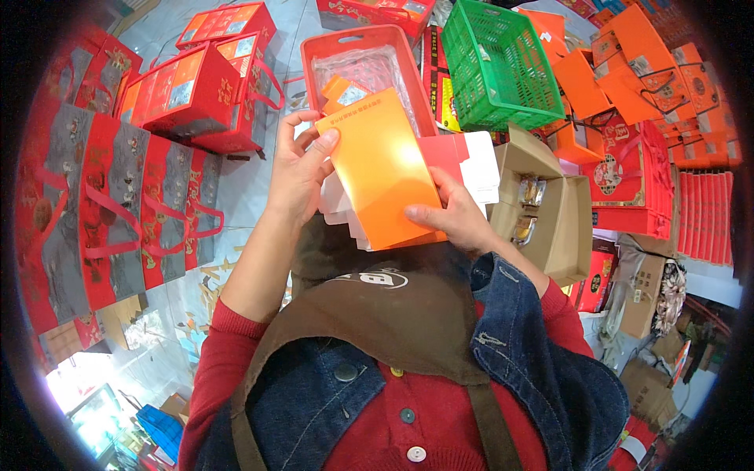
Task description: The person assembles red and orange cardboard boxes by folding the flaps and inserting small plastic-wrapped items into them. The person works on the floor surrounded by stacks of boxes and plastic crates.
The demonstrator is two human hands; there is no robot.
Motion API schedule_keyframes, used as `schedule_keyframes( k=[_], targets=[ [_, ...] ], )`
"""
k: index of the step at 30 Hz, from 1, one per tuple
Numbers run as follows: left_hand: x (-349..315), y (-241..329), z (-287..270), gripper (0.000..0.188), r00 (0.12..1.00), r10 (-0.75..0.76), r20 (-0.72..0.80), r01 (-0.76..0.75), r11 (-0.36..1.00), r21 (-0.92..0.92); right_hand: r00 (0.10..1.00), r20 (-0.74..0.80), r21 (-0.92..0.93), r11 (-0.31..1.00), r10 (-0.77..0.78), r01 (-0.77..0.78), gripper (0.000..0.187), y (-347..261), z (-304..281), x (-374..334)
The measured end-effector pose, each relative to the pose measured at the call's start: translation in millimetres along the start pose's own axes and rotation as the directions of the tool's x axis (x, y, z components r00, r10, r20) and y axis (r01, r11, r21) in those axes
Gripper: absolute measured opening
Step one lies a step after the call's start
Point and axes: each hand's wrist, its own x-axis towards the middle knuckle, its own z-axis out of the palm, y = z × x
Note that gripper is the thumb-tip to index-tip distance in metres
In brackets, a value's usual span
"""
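A glossy orange carton (385, 177) with a line of dark print near its top edge is held slightly tilted in front of my apron. My left hand (302, 161) pinches its upper left edge, thumb on the front face and the other fingers curled up behind. My right hand (455, 212) grips the lower right side, with the thumb lying across the front. White card flaps show below its left edge. A red panel with white flaps (479, 169) juts out behind it on the right. Whether these belong to the same carton is hidden.
Beyond the carton stands a red plastic crate (424, 94) with a clear liner and orange packs. A green basket (503, 67) is at the far right, near an open brown cardboard box (577, 228) with small wrapped packs. Red gift boxes (181, 94) fill the left; orange bags (636, 71) crowd the right.
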Motion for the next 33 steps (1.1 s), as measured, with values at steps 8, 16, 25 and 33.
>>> schedule_keyframes(
  k=[8, 16, 25, 33],
  targets=[
    [0, -9, 12, 0.058, 0.888, -0.389, 0.244, 0.374, 0.921, 0.107, 0.983, -0.132, -0.045, 0.992, -0.125, 0.12, 0.06, -11, -2, 28],
    [42, 15, -23, 0.037, 0.996, -0.09, 0.01, 0.09, 0.97, -0.226, 0.914, -0.339, -0.033, 0.974, -0.222, 0.224, 0.04, -38, -62, 50],
    [82, 3, 4, 0.057, 0.977, -0.202, 0.062, 0.21, 0.959, -0.189, 0.972, -0.128, -0.089, 0.979, -0.195, 0.185, 0.044, -46, -75, 100],
    [110, -11, 31, 0.069, 0.933, -0.266, 0.244, 0.266, 0.963, 0.035, 0.981, 0.039, -0.019, 0.981, -0.19, 0.191, 0.054, -65, -75, 137]
  ],
)
